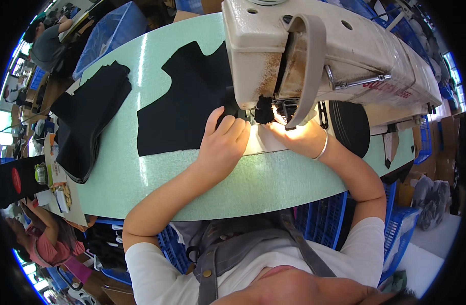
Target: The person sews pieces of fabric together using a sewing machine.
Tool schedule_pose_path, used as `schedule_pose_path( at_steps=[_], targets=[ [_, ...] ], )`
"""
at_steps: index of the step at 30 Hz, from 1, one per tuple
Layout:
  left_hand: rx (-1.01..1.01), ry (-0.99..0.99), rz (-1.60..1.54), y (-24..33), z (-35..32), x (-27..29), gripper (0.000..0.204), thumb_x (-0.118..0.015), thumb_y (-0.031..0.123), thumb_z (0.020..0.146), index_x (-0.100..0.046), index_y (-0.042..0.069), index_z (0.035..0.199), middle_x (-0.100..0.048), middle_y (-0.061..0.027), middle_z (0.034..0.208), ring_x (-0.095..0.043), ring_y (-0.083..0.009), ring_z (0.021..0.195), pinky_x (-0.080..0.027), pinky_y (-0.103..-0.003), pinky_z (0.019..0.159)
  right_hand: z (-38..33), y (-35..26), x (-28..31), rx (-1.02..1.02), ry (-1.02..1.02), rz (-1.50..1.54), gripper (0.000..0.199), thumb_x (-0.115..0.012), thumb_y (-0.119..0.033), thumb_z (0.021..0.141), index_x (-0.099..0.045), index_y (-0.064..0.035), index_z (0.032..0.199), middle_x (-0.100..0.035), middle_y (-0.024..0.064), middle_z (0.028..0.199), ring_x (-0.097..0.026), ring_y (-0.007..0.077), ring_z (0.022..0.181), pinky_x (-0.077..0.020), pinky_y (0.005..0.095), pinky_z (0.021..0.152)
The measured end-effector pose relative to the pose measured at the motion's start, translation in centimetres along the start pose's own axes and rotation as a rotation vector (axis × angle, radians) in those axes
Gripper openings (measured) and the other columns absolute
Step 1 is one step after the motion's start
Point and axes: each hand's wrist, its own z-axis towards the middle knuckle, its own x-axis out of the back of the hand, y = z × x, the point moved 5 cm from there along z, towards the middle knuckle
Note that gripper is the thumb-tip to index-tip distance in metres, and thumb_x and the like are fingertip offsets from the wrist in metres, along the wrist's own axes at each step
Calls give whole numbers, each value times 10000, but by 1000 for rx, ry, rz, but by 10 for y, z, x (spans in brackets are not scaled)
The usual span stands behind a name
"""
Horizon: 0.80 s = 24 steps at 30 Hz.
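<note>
Feeding black fabric (184,109) under the head of the cream sewing machine (324,56), the person is working right at the needle area, where the machine's lamp is throwing a bright glare. The left hand (223,142) is lying palm down with fingers curled lightly, pressing the cloth's right edge flat against the pale green table (192,183); it is not pinching anything, just pinning the piece down by touch. The right hand (296,136), a thin bangle (322,148) riding on its wrist, is sitting just beside the presser foot, and the glare is washing out its fingers, so whether they are nipping an edge or only resting flat I cannot tell. A small dark bunch of cloth (264,109) is gathering right at the foot, probably the seam end being fed in. To do this well, both hands should be keeping the layers flat and aligned, guiding rather than pulling, with fingertips staying clear of the needle. The big cut piece is spreading out leftward across the table, and a stack of black pieces (88,122) is waiting well apart near the left end. Blue crates (319,218) are standing under the table, and another person (44,239) is working at lower left.
</note>
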Motion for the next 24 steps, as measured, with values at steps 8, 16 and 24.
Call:
schedule_pose_path(
  at_steps=[8, 16, 24],
  targets=[
    [14, -22, 53, -4, 0, -7, 209, -633, 29, 756, -686, 21, 958, -623, -49, 881, -576, -196, 890, -390, -430, 991, -1, -12, -12, 78, -87, -227, 268, -642, -52, 762, -655, -42, 1029, -636, 117, 963, -611, 291, 874, -493, 407, 717],
    [-2, 7, -4, -4, 4, 10, 189, -615, 60, 739, -651, -14, 909, -557, -71, 863, -570, -243, 986, -388, -464, 1062, 3, -15, 1, 94, -32, -97, 310, -629, -51, 751, -653, -43, 1060, -639, 118, 993, -618, 281, 911, -495, 404, 778],
    [-113, -15, -36, -11, 1, 19, 211, -615, 75, 680, -634, 1, 877, -551, -60, 848, -559, -234, 938, -426, -400, 994, -9, 2, 5, 133, -53, -84, 173, -647, -87, 748, -645, -43, 916, -632, 75, 982, -630, 264, 890, -520, 366, 767]
  ],
)
